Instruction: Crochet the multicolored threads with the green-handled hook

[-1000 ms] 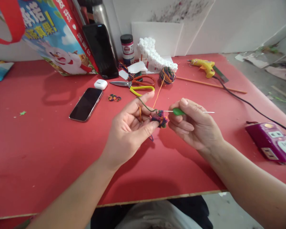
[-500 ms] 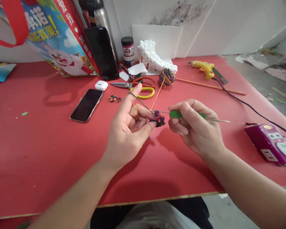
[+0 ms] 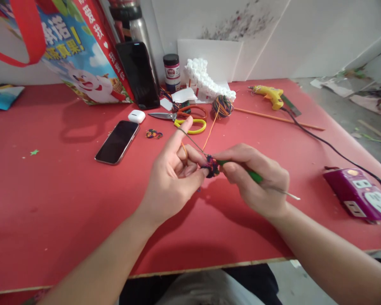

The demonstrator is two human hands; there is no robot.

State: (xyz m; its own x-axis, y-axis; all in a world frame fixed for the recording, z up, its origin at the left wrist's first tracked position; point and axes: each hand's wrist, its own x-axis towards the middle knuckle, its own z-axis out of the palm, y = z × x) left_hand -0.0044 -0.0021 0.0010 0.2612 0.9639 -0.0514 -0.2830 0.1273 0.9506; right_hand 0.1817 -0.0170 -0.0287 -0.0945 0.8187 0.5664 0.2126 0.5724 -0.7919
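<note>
Between thumb and fingers, my left hand [image 3: 173, 180] pinches a small multicoloured crochet piece [image 3: 212, 166]. Its index finger points up, with a dark strand of yarn running from it down to the piece. My right hand [image 3: 257, 178] is closed round the green handle of a crochet hook [image 3: 255, 176], whose thin metal rear end sticks out to the right. The hook's front tip is hidden at the piece, where my right fingertips come close to or touch it. An orange strand leads back to a multicoloured yarn ball [image 3: 222, 106].
Scissors [image 3: 190, 125], a phone [image 3: 117, 142], an earbud case [image 3: 136, 116] and a small crocheted scrap [image 3: 154, 134] lie beyond my left hand. A yellow glue gun [image 3: 269, 95], an orange stick [image 3: 279, 119] and a purple power socket [image 3: 360, 192] are on the right. A colourful bag [image 3: 85, 63] stands back left.
My right hand has moved left and tilted the hook, bringing its fingers up to the crochet piece. The metal shaft between handle and piece no longer shows. My left hand keeps its pinch.
</note>
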